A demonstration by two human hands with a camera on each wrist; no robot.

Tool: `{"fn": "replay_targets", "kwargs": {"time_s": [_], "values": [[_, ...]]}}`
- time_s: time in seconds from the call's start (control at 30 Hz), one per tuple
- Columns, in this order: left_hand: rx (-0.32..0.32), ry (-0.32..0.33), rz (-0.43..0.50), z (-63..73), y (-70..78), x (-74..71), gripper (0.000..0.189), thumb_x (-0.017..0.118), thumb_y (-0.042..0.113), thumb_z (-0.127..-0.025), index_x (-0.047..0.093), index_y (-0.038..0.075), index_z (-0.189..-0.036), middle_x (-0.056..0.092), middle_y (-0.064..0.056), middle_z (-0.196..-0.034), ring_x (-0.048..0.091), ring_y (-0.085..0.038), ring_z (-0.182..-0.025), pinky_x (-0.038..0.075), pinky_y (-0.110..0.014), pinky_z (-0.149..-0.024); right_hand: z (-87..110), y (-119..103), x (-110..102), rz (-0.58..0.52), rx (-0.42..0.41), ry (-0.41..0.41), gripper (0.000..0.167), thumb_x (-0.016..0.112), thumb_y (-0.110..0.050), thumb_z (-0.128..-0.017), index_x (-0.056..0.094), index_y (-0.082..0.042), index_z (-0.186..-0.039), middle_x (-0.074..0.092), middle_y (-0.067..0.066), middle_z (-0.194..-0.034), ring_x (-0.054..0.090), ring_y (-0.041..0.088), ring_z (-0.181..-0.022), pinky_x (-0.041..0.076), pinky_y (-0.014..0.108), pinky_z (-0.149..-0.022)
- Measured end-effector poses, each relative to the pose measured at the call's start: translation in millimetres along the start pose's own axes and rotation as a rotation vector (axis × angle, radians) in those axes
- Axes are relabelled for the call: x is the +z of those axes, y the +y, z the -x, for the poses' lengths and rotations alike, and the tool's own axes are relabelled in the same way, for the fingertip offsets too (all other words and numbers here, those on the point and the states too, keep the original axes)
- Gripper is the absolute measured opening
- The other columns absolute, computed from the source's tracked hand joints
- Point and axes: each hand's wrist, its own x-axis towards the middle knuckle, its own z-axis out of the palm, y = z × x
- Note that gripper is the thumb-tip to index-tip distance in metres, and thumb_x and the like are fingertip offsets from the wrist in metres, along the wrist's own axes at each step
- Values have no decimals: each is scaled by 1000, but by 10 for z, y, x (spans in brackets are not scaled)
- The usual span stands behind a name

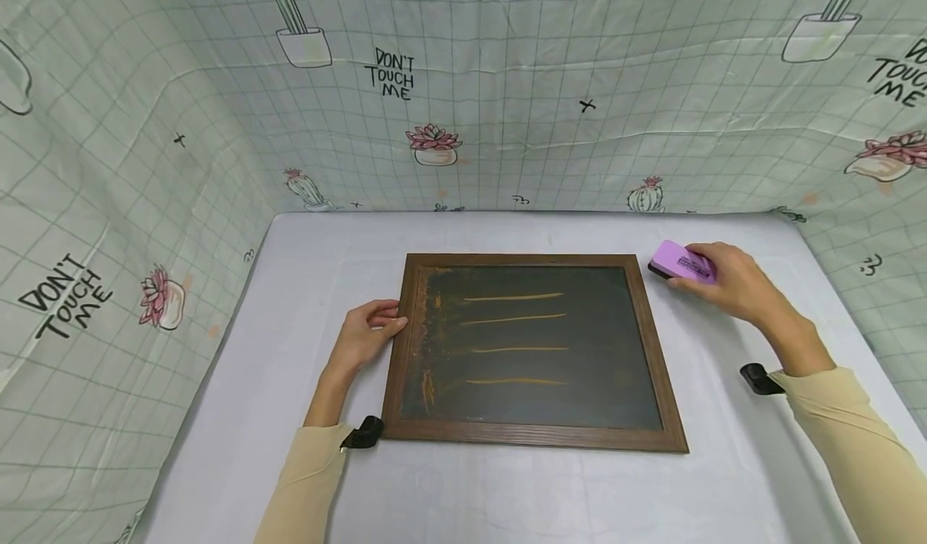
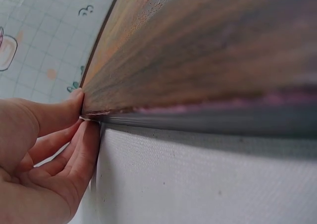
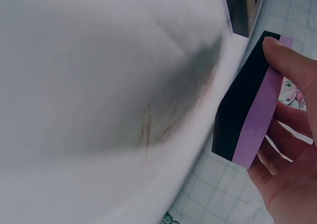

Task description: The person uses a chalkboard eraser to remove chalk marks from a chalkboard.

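Observation:
A chalkboard (image 1: 601, 327) in a brown wooden frame (image 1: 536, 434) lies on the table. Several short yellow-orange chalk lines (image 1: 516, 350) run across its middle, and orange smears (image 1: 427, 387) mark its left side. My left hand (image 1: 365, 336) pinches the frame's left edge, thumb on top and fingers (image 2: 84, 159) against the side and underside in the left wrist view. To the right of the board's upper right corner, my right hand (image 1: 735, 282) grips a purple eraser (image 1: 681, 262). Its black felt face (image 3: 242, 97) shows in the right wrist view, held above the table.
The white-covered table (image 1: 579, 496) extends round the board. Reddish-brown streaks (image 3: 168, 127) mark its cover below the eraser. Grid-patterned cloth (image 1: 536, 69) with cactus drawings encloses the back and sides. Black wrist cameras (image 1: 760, 379) are worn on both arms.

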Motion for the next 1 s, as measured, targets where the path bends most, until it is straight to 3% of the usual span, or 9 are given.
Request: {"fn": "replay_targets", "kwargs": {"time_s": [0.33, 0.57, 1.0], "values": [[-16, 12, 19, 2, 1, -14, 41, 72, 9, -97, 63, -7, -134, 68, -25, -123, 66, -37, -113, 50, -39, -92, -78, -152, 26, -22, -65, 0, 59, 90, -10, -75, 63, 14, -121, 67, 31, -107, 60, 39, -91, 42, 52, -77], [-24, 15, 29, -11, -6, -9, 41, 73, 7, -96, 63, -8, -133, 68, -25, -123, 66, -37, -112, 49, -26, -85, -121, -241, 51, -40, -93, -14, 60, 92, -10, -74, 63, 13, -121, 68, 29, -108, 59, 37, -90, 42, 50, -77], [-46, 15, 32, -14, 15, 1, 41, 72, 6, -97, 62, -8, -134, 67, -26, -124, 65, -37, -113, 48, -30, -87, -225, -423, 153, -69, -162, -53, 57, 91, -11, -76, 65, 9, -122, 69, 25, -110, 61, 35, -95, 43, 49, -79]]}}
